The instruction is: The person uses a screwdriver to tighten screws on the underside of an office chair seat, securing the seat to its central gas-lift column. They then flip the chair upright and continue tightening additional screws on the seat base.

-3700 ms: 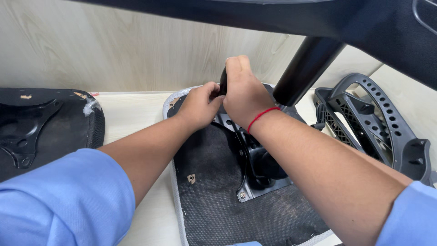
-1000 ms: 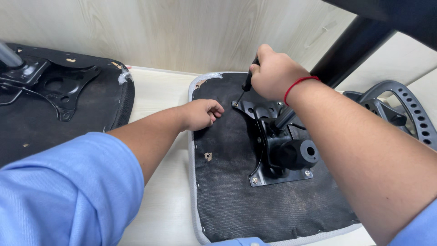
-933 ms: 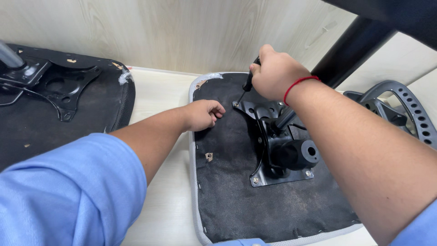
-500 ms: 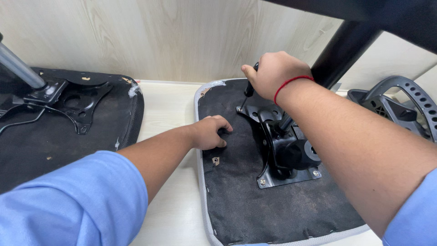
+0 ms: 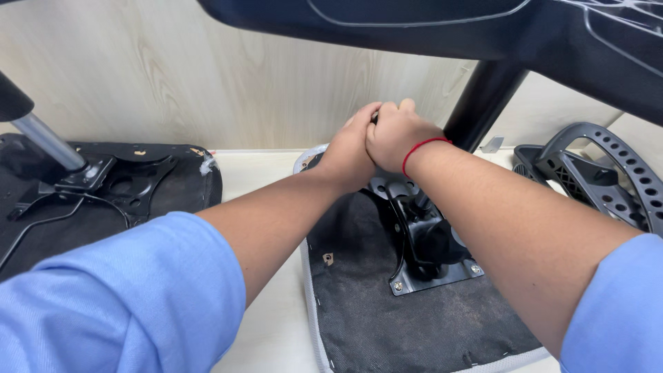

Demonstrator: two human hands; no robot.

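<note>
An upturned chair seat (image 5: 387, 324) covered in dark fabric lies on the pale surface, with a black metal mechanism (image 5: 428, 242) bolted to its underside. My right hand (image 5: 397, 131), with a red string on the wrist, is closed around a dark handle at the far end of the mechanism; the handle is almost fully hidden. My left hand (image 5: 349, 155) is pressed against the right hand at the same spot, its fingers curled there. What the left hand grips is hidden.
A second upturned seat (image 5: 159, 183) with a black bracket and a metal gas cylinder (image 5: 45, 141) lies at the left. A perforated black plastic chair part (image 5: 594, 176) stands at the right. A dark pole (image 5: 483, 100) and dark panel hang overhead. A wood-grain wall is behind.
My left hand has left the seat fabric and moved up to join the right hand at the handle. The view has shifted, showing more of the left seat.
</note>
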